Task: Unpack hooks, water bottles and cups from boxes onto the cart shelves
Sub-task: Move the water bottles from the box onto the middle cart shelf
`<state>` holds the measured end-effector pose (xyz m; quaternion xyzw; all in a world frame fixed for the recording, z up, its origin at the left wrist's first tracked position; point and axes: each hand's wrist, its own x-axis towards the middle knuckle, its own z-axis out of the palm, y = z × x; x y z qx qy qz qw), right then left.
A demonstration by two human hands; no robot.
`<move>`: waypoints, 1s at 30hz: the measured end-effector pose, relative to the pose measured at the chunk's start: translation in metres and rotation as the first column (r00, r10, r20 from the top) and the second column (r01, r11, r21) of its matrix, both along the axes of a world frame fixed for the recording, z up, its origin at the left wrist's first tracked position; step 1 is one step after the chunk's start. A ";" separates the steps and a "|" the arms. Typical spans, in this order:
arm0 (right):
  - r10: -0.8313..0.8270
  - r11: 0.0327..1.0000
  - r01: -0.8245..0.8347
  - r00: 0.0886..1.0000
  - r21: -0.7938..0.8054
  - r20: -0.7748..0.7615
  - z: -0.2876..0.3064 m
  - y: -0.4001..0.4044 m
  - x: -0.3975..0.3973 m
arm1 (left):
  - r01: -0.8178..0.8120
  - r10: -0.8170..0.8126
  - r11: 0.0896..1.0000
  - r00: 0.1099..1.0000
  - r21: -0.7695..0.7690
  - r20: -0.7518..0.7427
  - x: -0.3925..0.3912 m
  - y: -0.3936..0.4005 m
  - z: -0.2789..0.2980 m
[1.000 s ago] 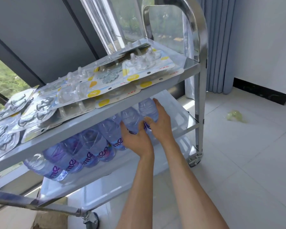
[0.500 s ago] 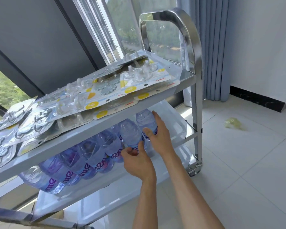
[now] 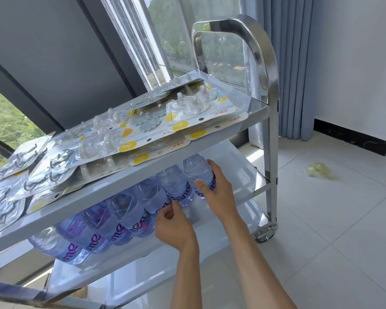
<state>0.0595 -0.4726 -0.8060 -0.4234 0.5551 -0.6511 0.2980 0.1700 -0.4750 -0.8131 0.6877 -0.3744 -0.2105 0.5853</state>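
Hook packs point(image 3: 112, 139) cover the top shelf point(image 3: 125, 186), and below it the bottles point(image 3: 112, 217) lie in a row on the middle shelf point(image 3: 239, 172). Our left hand point(image 3: 176, 226) has slid back off the row, fingers curled, pinching at a label and gripping no bottle. Our right hand point(image 3: 216, 192) keeps its hold round the end bottle point(image 3: 198, 172), nudged further in. We'd say the row is nearly settled, with cups next.

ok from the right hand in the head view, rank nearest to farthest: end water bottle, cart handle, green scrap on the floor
1. End water bottle: middle shelf, under the right hand, which grips it.
2. Green scrap: on the floor tiles, to the right of the cart.
3. Cart handle: up above the top shelf, far end.
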 end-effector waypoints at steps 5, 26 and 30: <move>0.023 0.999 -0.024 1.000 -0.039 -0.018 -0.008 0.017 0.022 | -0.040 0.045 0.997 0.996 -0.065 0.073 0.039 0.007 0.001; -0.160 0.987 0.160 0.987 -0.030 -0.023 0.006 0.017 0.090 | 0.136 -0.139 0.990 0.969 0.029 0.205 0.073 0.013 -0.023; -0.213 0.975 0.213 0.977 -0.069 0.014 -0.002 0.008 0.107 | 0.142 -0.143 0.990 0.980 0.016 0.137 0.075 0.016 -0.023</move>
